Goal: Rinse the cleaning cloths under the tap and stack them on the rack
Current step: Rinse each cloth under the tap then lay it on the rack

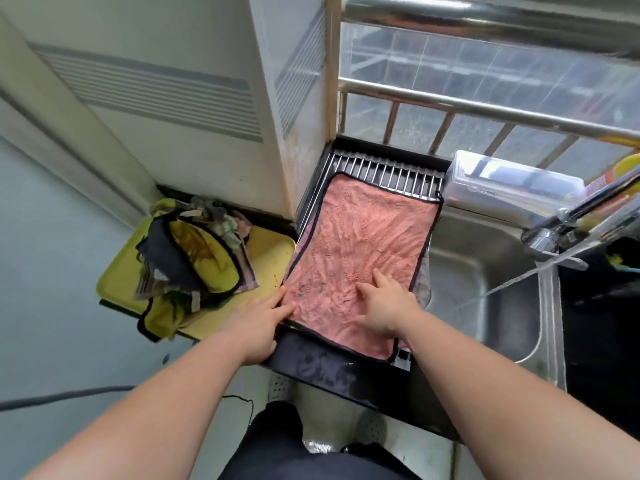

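Note:
A pink cloth (360, 244) with black trim lies spread flat on the metal rack (388, 169) left of the sink, over a darker cloth (322, 362) whose edge hangs at the front. My left hand (259, 323) rests flat on the pink cloth's near left corner, fingers apart. My right hand (384, 303) presses flat on its lower middle, fingers spread. A heap of yellow and dark cloths (194, 258) sits on a yellow tray (270, 251) to the left. The tap (550, 233) at the right runs a thin stream of water.
The steel sink basin (485, 282) lies right of the rack. A clear plastic box (509, 181) stands behind the sink. A white cabinet (194, 126) rises behind the tray. Metal railing bars (485, 109) run along the back.

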